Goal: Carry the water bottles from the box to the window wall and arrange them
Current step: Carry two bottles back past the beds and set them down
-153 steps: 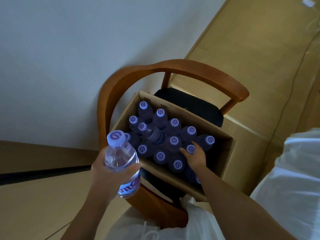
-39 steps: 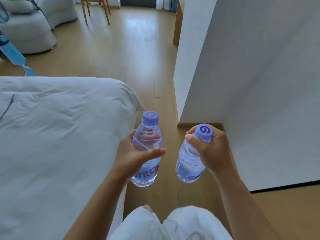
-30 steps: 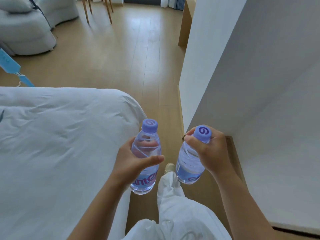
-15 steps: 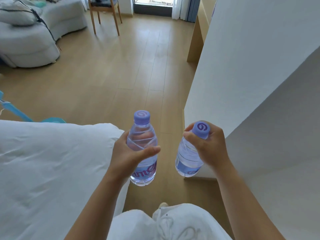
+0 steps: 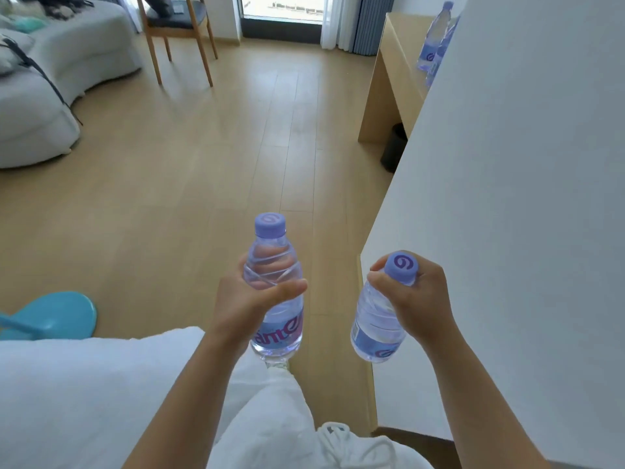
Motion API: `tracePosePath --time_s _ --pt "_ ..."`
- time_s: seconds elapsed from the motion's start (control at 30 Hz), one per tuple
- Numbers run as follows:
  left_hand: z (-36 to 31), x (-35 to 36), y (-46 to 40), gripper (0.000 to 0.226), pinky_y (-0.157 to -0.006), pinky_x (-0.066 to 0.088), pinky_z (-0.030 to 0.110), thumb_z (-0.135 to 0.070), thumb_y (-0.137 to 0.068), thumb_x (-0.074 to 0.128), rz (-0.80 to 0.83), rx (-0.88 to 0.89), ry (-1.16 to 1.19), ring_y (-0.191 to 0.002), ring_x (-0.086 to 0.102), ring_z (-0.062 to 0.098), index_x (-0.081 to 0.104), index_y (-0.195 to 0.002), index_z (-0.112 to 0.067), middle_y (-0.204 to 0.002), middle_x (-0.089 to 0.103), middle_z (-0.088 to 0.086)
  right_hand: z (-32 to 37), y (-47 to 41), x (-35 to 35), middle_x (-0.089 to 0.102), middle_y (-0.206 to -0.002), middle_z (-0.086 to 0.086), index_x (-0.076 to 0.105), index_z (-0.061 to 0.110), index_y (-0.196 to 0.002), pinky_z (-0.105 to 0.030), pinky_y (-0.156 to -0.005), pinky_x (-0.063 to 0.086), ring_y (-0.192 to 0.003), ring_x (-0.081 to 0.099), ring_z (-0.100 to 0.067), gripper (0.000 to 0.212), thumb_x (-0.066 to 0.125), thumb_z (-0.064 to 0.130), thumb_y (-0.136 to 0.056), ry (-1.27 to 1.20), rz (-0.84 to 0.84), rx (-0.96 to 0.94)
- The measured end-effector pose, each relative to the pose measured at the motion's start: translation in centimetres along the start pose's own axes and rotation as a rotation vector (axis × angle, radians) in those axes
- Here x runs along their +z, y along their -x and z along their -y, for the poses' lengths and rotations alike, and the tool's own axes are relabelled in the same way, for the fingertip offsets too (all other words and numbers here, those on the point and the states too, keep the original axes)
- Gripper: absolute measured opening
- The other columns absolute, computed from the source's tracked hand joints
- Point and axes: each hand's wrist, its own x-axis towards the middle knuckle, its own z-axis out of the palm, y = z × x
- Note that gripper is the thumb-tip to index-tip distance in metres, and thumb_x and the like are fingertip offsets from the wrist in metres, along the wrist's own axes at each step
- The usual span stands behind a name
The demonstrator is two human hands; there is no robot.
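Carrying two at once, the person walks the corridor between the bed (image 5: 84, 394) and the white wall (image 5: 507, 198), and the window (image 5: 280, 8) lies straight ahead, well beyond the hands. The left hand (image 5: 243, 306) wraps the left bottle (image 5: 275, 299) round its upper body, thumb across the front, fingers showing through the clear plastic behind; that bottle rides upright with its purple cap up. The right hand (image 5: 417, 299) grips the right bottle (image 5: 380, 319) high, fingers curled round the neck just under the cap, so the body hangs below and tilts a little toward the left one. The two are near each other but apart.

That neck hold looks like the weaker one to me: a full bottle swinging from its top can slip, so a firm pinch under the cap ring and an easy pace should serve. Keeping both bottles apart stops them knocking.

Nearer the window than the hands, on the right, stands a desk (image 5: 392, 72), and on it more bottles (image 5: 434, 42) of the same kind, partly hidden by the wall's edge. A chair (image 5: 179, 35) stands left of the window, a sofa (image 5: 44, 89) further left again. Steering down the open floor between chair and desk seems the clean line.
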Motion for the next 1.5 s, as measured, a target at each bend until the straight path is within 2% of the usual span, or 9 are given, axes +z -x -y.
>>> tracePosePath --time_s 0.23,0.33,0.47,0.67,0.8,0.93,1.03,1.17,1.5 --pt "-7.7 -0.7 -16.5 0.048 -0.062 0.053 0.017 -0.035 -0.034 0.082 0.145 0.078 -0.014 -0.077 0.072 0.01 0.074 -0.081 -0.035 -0.081 0.074 -0.006 0.7 -14.2 4.3 0.063 -0.06 0.006 0.064 0.016 -0.065 -0.015 -0.058 0.047 -0.062 0.059 -0.006 0.013 0.071 0.008 -0.073 0.03 -0.118 0.024" --pt "-8.8 -0.9 -22.2 0.053 -0.061 0.053 0.017 -0.029 -0.035 0.084 0.161 0.054 -0.006 -0.077 0.072 0.012 0.072 -0.087 -0.026 -0.082 0.074 -0.005 0.3 -19.1 5.8 0.061 -0.058 0.009 0.062 0.022 -0.064 -0.015 -0.059 0.048 -0.063 0.06 -0.004 0.024 0.071 0.003 -0.075 0.073 -0.139 0.039" --pt "-9.3 -0.7 -29.3 0.065 -0.059 0.054 0.02 -0.032 -0.033 0.083 0.161 0.004 0.006 -0.075 0.072 0.016 0.069 -0.095 -0.016 -0.081 0.074 0.0 -0.4 -25.7 7.5 0.063 -0.062 0.005 0.064 0.019 -0.065 -0.011 -0.057 0.047 -0.062 0.059 -0.004 0.004 0.067 0.021 -0.067 0.042 -0.163 0.081" --pt "-11.9 1.8 -41.7 0.055 -0.056 0.052 0.019 -0.03 -0.034 0.083 0.182 0.012 0.011 -0.068 0.071 0.015 0.069 -0.086 -0.018 -0.076 0.073 0.0 -2.6 -38.0 9.1 0.063 -0.063 0.003 0.064 0.018 -0.066 -0.011 -0.056 0.047 -0.063 0.059 -0.006 0.007 0.064 0.025 -0.065 0.036 -0.173 0.094" --pt "-14.7 5.0 -51.0 0.057 -0.057 0.052 0.018 -0.018 -0.042 0.084 0.202 0.035 0.007 -0.072 0.071 0.014 0.068 -0.097 -0.012 -0.079 0.074 -0.001 -3.7 -48.7 9.3 0.061 -0.059 0.003 0.064 0.016 -0.062 -0.016 -0.053 0.047 -0.06 0.057 -0.009 0.009 0.063 0.025 -0.064 0.04 -0.164 0.073" --pt "-18.1 7.8 -59.0 0.066 -0.061 0.053 0.018 -0.032 -0.035 0.083 0.217 0.045 0.009 -0.078 0.072 0.014 0.069 -0.098 -0.017 -0.085 0.075 -0.001 -3.5 -59.3 9.2 0.06 -0.061 -0.009 0.062 0.003 -0.064 -0.022 -0.054 0.045 -0.059 0.054 -0.018 0.019 0.061 0.022 -0.065 0.05 -0.148 0.044" --pt "-19.7 9.1 -64.7 0.057 -0.062 0.054 0.02 -0.03 -0.038 0.082 0.206 0.046 0.037 -0.078 0.072 0.016 0.07 -0.092 -0.019 -0.085 0.074 0.0 -3.7 -65.5 9.3 0.059 -0.057 0.0 0.06 0.003 -0.062 -0.015 -0.053 0.044 -0.055 0.053 -0.007 0.015 0.062 0.018 -0.064 -0.022 -0.146 0.068" --pt "-20.9 10.7 -71.6 0.063 -0.059 0.054 0.021 -0.032 -0.036 0.082 0.196 0.032 0.048 -0.075 0.072 0.017 0.069 -0.095 -0.017 -0.083 0.074 0.0 -4.9 -71.4 9.5 0.059 -0.056 0.002 0.06 0.004 -0.061 -0.012 -0.053 0.043 -0.054 0.054 -0.003 0.014 0.062 0.017 -0.062 -0.03 -0.164 0.124" --pt "-25.7 17.9 -93.6 0.071 -0.069 0.054 0.029 -0.035 -0.037 0.082 0.513 -0.016 -0.052 -0.083 0.072 0.02 0.066 -0.104 -0.017 -0.091 0.074 0.002 -7.7 -88.5 10.6 0.058 -0.056 0.004 0.061 0.001 -0.066 -0.014 -0.053 0.043 -0.056 0.053 -0.008 0.02 0.061 0.021 -0.062 -0.025 -0.426 0.281"
